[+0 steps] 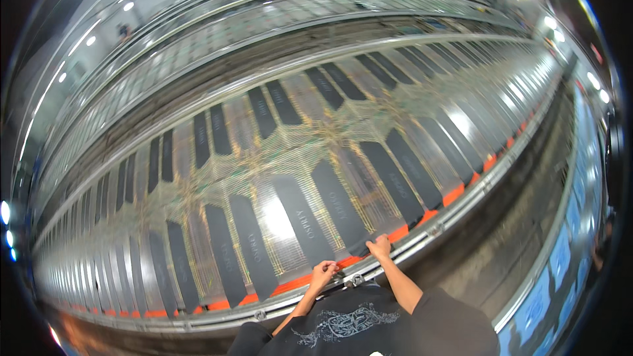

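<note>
A long industrial hall with a wide metal frame holds a shiny sheet of fine wires and many black strips. One black strip ends at the orange near edge. The left hand and right hand press there, fingers bent; if they pinch something, I cannot tell

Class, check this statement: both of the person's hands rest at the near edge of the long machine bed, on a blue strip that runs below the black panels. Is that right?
Not quite. In the head view the strip under the left hand and right hand is orange, not blue. The rest stands: both hands rest at the near edge of the long machine bed, below the black oblong panels.
</note>
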Demonstrator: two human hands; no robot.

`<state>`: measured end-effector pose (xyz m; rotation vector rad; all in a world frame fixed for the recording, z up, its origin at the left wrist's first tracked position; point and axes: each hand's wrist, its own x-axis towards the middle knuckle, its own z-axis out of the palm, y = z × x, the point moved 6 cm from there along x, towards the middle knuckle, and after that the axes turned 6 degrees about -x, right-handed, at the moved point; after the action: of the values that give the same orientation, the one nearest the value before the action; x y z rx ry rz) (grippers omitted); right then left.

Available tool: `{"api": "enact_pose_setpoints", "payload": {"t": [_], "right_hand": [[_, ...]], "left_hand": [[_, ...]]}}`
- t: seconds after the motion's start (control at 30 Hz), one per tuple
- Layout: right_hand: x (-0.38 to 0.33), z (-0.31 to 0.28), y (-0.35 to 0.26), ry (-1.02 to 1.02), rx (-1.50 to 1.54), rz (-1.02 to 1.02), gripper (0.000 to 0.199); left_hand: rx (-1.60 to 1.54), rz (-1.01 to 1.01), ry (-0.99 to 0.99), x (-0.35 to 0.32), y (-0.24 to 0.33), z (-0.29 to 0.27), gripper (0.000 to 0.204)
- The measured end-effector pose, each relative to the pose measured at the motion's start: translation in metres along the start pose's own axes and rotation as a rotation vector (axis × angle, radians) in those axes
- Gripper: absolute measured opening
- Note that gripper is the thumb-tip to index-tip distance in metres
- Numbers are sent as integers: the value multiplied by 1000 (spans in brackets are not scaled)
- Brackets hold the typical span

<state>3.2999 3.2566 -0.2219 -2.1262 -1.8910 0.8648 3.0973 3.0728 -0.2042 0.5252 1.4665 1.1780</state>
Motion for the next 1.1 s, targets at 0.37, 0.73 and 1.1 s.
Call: {"api": "enact_pose_setpoints", "payload": {"t": [0.37,0.73,1.1], "right_hand": [[-17,40,17,-916,791,521,31],[-3,6,-49,-1006,475,109,42],[-11,-322,-369,-714,902,-1095,50]], "left_hand": [[-215,-494,-109,24,-9,60,71],[-953,-805,224,102,-25,111,37],[-350,697,473,16,458,71,39]]}}
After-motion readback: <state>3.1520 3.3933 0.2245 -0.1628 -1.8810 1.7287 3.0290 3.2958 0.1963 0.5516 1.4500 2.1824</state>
